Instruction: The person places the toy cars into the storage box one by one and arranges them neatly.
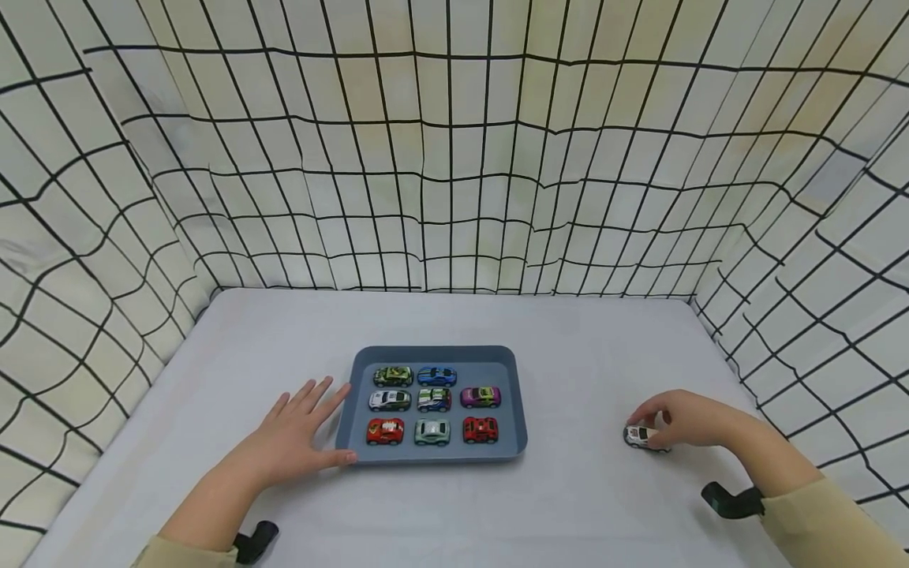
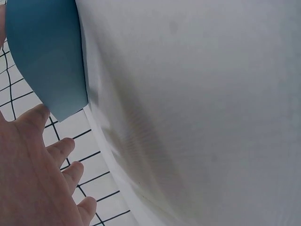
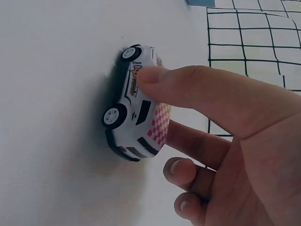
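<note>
A white toy car (image 3: 131,115) with a pink and orange checkered roof is on the white table to the right. My right hand (image 1: 692,422) pinches it from its sides, the thumb on its near side in the right wrist view. Left of centre, my left hand (image 1: 287,442) spreads its fingers at the left edge of a blue-grey tray (image 1: 521,442), with the thumb at the near left corner. Inside the tray several toy cars stand in rows, among them a blue car (image 1: 436,376), a purple car (image 1: 480,397) and a red car (image 1: 480,430).
The back row of the tray has two cars on its left and bare tray floor at its right end. White cloth with a black grid (image 1: 469,197) rises behind the table and along both sides. Between tray and right hand lies white tabletop (image 1: 575,410).
</note>
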{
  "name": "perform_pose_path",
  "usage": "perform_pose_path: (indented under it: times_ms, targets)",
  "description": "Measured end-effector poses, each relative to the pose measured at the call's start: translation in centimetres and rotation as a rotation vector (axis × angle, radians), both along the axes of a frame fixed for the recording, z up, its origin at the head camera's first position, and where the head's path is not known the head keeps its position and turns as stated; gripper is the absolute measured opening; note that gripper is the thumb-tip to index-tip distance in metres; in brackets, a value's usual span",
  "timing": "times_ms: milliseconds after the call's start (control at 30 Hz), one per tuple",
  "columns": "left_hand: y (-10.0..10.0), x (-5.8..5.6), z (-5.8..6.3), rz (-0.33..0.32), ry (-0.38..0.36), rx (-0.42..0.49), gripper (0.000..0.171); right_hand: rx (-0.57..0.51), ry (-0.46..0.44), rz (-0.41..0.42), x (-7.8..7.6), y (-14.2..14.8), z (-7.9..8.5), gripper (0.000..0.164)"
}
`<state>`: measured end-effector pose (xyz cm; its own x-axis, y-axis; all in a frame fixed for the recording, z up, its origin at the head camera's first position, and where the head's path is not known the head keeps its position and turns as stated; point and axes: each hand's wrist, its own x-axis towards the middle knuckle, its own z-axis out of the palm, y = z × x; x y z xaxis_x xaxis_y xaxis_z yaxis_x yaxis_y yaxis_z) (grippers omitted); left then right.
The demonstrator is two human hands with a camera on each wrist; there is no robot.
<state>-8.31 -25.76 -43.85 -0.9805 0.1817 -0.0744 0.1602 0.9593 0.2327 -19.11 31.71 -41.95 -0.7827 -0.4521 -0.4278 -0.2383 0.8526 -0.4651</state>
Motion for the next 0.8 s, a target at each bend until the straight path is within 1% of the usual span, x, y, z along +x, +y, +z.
perform_pose_path:
  times_ms: [267,367,533,800]
  targets:
    - [0.3,0.0,0.2,-0.002,0.005,0.008,0.11,-0.049,0.029,0.06,-0.5,-0.3,0.5,0.03]
    - [0.4,0.0,0.2,-0.004,0.006,0.01,0.11,-0.067,0.027,0.059,-0.7,-0.8,0.9,0.03]
    - [0.3,0.0,0.4,-0.004,0.002,0.007,0.11,-0.093,0.033,0.087,-1.2,-2.0,1.4,0.03]
    - [0.1,0.0,0.4,-0.003,0.001,0.001,0.111,-0.098,0.052,0.104,-2.1,-3.3,2.1,0.031]
